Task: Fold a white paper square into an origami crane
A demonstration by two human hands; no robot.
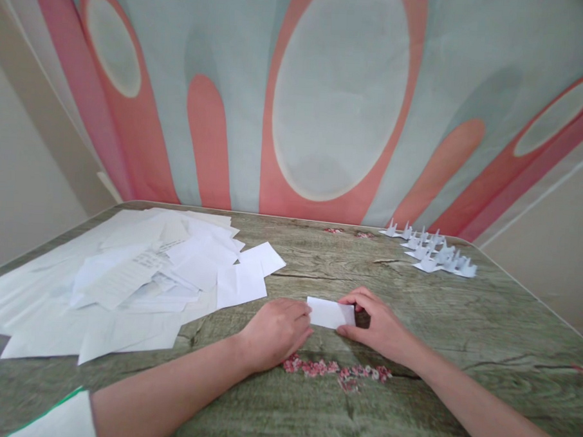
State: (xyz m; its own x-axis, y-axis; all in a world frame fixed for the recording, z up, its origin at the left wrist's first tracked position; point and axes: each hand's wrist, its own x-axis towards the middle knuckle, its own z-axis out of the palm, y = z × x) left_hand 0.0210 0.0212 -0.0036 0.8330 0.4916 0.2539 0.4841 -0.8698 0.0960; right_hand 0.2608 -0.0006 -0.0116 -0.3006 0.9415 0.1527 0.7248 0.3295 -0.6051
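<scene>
A small white folded piece of paper (328,313) lies between my two hands at the middle of the table. My right hand (371,318) pinches its right end between thumb and fingers. My left hand (277,330) rests at its left end with the fingers curled against the paper's edge; part of those fingers is hidden behind the back of the hand. Two loose white sheets (243,284) lie just beyond my left hand, beside the big paper pile.
A spread pile of white papers (127,321), some printed, covers the left of the wood-patterned table (312,412). Several folded paper cranes (435,254) stand in rows at the back right. A patterned backdrop (248,100) rises behind the table.
</scene>
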